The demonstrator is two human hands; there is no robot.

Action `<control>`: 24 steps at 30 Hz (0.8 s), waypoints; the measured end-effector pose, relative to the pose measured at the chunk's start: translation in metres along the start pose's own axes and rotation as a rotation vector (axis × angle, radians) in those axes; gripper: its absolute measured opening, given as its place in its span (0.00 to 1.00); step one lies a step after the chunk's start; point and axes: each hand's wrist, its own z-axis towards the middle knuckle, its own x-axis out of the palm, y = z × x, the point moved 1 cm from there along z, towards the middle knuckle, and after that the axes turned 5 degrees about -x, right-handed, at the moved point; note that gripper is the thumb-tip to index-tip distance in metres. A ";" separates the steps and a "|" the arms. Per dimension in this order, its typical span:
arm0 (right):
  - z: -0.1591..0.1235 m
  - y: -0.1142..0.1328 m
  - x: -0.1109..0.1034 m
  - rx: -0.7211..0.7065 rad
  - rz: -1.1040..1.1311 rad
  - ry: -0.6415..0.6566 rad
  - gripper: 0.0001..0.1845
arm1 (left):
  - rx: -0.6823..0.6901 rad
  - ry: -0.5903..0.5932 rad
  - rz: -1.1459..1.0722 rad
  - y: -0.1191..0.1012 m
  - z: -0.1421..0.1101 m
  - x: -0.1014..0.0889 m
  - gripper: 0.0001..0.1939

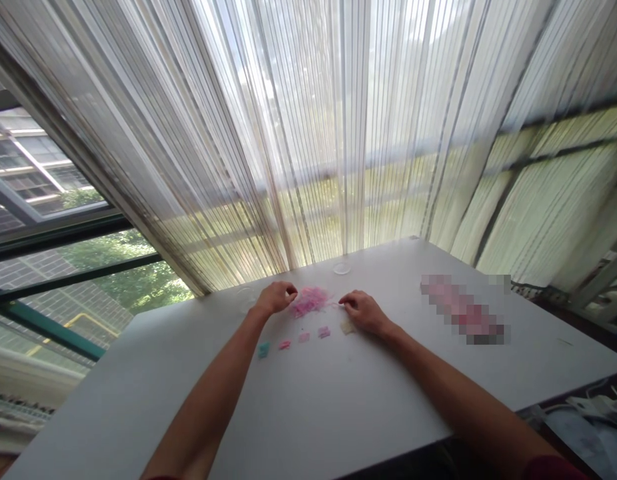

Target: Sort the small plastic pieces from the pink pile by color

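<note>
room type: indoor work room, home or office not determinable. indicators: white counter (308, 400) beside a large window (63, 240) with sheer striped curtains (308, 133), brick building (38, 293) outside.

That long patch (463, 309) on the right of the table (308, 407) is pixelated out, so no clue what it is. The pink pile (308, 301) and little colored squares (303, 337) are too small to make out properly. The left hand (274, 298) and right hand (364, 313) are curled, so can't see if they're holding anything. Cables (583, 407) at bottom right run off the frame.
</note>
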 end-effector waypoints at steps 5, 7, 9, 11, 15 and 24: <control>0.000 0.002 -0.002 -0.003 0.010 -0.032 0.12 | 0.058 -0.089 -0.106 -0.001 -0.018 -0.004 0.14; 0.000 0.004 -0.003 -0.018 0.028 -0.062 0.11 | 0.118 -0.199 -0.225 -0.002 -0.033 -0.002 0.15; -0.001 0.008 -0.005 -0.053 0.052 -0.094 0.10 | 0.156 -0.274 -0.322 -0.004 -0.050 0.002 0.15; -0.002 0.016 -0.007 -0.103 0.079 -0.126 0.09 | 0.171 -0.317 -0.397 -0.007 -0.067 0.008 0.14; -0.011 0.042 -0.009 -0.243 0.136 -0.116 0.09 | 0.191 -0.357 -0.509 -0.018 -0.093 0.020 0.12; -0.023 0.071 0.000 -0.427 0.190 0.017 0.08 | 0.241 -0.371 -0.575 -0.034 -0.113 0.043 0.11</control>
